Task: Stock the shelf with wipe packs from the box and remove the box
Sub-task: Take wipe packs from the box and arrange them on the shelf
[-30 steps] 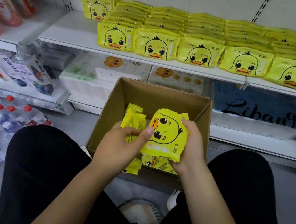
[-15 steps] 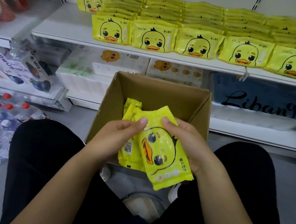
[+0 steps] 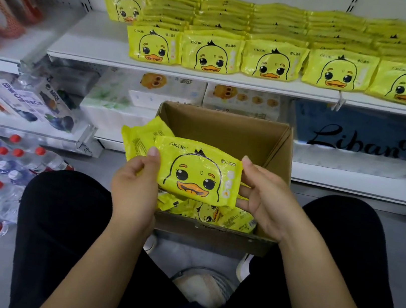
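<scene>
A wipe pack (image 3: pixel 199 173) is clamped above the box (image 3: pixel 226 131) by left hand (image 3: pixel 136 188) and right hand (image 3: pixel 266 200); placement on the shelf (image 3: pixel 94 44) is judged next

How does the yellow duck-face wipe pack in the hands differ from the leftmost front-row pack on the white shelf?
The held yellow duck-face wipe pack is off any surface, gripped at its ends by the left hand and right hand; the leftmost front-row shelf pack stands unheld on the white shelf. The held pack tilts slightly; the shelf pack sits level in a row. Both show the same duck print.
</scene>
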A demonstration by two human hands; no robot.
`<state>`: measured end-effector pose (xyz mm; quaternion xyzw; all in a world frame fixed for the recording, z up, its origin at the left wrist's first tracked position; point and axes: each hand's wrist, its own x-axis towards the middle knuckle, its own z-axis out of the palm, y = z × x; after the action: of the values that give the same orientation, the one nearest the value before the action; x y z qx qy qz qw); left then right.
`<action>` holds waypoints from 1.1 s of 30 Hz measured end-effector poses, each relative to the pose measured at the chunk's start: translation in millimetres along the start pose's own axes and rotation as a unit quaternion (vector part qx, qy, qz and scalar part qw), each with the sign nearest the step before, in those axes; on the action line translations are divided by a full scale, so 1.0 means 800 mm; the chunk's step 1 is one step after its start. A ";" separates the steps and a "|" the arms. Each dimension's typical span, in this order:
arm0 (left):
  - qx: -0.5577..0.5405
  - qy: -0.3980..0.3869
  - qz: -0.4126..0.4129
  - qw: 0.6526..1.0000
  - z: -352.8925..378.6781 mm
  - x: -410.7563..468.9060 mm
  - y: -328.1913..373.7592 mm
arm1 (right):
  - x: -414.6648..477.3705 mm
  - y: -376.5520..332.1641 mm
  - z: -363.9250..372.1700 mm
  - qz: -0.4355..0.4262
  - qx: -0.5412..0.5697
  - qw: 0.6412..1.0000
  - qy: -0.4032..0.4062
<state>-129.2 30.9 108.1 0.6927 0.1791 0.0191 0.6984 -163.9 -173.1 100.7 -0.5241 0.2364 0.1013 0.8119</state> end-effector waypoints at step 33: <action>-0.039 -0.084 0.014 0.996 -0.041 0.031 0.034 | 0.002 -0.003 0.056 -0.264 -0.206 0.923 0.191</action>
<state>-109.1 70.1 129.6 0.6662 0.1095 -0.0224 0.7373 -149.4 -133.8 117.0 -0.7326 0.2139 -0.1724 0.6227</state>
